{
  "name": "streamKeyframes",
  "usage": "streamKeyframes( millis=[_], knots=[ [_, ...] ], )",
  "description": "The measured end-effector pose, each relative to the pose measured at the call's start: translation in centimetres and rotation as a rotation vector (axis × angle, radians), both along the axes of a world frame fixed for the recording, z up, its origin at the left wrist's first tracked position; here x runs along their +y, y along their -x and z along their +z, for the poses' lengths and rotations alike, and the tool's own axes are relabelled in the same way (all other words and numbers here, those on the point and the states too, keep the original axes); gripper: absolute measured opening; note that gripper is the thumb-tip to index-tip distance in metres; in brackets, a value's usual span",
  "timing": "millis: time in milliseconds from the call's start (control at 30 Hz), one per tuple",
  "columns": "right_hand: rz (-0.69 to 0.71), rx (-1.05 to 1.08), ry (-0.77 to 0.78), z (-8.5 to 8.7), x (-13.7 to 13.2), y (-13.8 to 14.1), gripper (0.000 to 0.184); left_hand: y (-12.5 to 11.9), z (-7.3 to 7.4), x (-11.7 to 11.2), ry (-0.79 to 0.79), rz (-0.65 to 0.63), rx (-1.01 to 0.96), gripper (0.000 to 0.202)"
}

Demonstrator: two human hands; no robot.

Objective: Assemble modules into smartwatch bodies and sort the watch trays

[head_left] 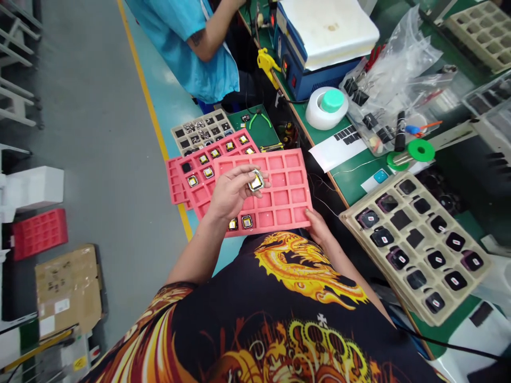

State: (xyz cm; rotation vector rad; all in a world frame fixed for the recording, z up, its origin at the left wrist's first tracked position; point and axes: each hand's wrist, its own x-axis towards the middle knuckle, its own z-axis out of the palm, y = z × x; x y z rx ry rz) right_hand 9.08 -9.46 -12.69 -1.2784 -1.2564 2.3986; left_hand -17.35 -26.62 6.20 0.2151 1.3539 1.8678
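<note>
My left hand (233, 192) pinches a small rounded-square watch case (256, 181) with a silver rim, yellow edging and a pale middle. It holds the piece just above a pink compartment tray (301, 178). Closed on that tray's lower right edge is my right hand (318, 226); its fingers beneath are hidden. Two similar watch cases, one of them the case (247, 221), sit in the tray's bottom row, and my left forearm covers part of that side. Under this tray lies another pink tray (195, 198) with several similar cases in its compartments.
A beige tray (175, 134) of small parts and green-handled pliers (259, 118) lie beyond. On the right-hand bench (355, 183) are stacked beige trays (429, 314) of dark watch pieces, a solder spool (421, 150) and a blue machine (297, 80). A co-worker in a blue top (175, 48) sits ahead.
</note>
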Motion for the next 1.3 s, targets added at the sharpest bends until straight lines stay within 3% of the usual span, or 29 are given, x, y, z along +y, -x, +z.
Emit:
streamKeyframes(
  millis=[367, 533, 633, 733, 800, 833, 900, 967, 1067, 1300],
  knots=[
    [-0.037, -0.154, -0.328, -2.5, 0.8, -0.9, 0.060, -0.6, -0.8, -0.3, 0.044, -0.091, -0.013, 0.038],
    [-0.026, -0.213, -0.520, -2.1, 1.0, -0.7, 0.053, -0.7, -1.1, -0.1, 0.061, -0.100, -0.016, 0.038],
    [-0.050, -0.253, -0.787, -0.1, 1.2, -0.4, 0.048, -1.0, -1.2, -0.1, 0.070, -0.124, -0.021, 0.040],
    [0.118, -0.176, -1.159, 4.0, 0.5, 0.7, 0.025, -1.7, -1.4, -0.1, 0.080, -0.159, -0.031, 0.041],
    [0.301, 0.009, -1.196, 7.9, -0.6, 1.7, 0.016, -2.3, -1.5, 0.0, 0.095, -0.188, -0.026, 0.042],
    [0.323, 0.091, -1.211, 9.9, -1.2, 2.3, 0.013, -2.6, -1.6, 0.0, 0.102, -0.206, -0.017, 0.042],
    [0.306, 0.227, -1.306, 13.7, -2.2, 3.5, 0.012, -3.3, -1.6, 0.0, 0.111, -0.250, 0.009, 0.044],
    [0.249, 0.310, -1.377, 16.3, -2.7, 4.4, 0.015, -3.8, -1.5, -0.1, 0.110, -0.301, 0.042, 0.043],
    [0.224, 0.361, -1.381, 17.5, -2.6, 5.1, 0.019, -4.2, -1.2, -0.2, 0.102, -0.369, 0.122, 0.036],
    [0.259, 0.367, -1.388, 16.1, -2.5, 5.2, 0.016, -4.6, -0.7, -0.3, 0.119, -0.459, 0.230, 0.030]
  ],
)
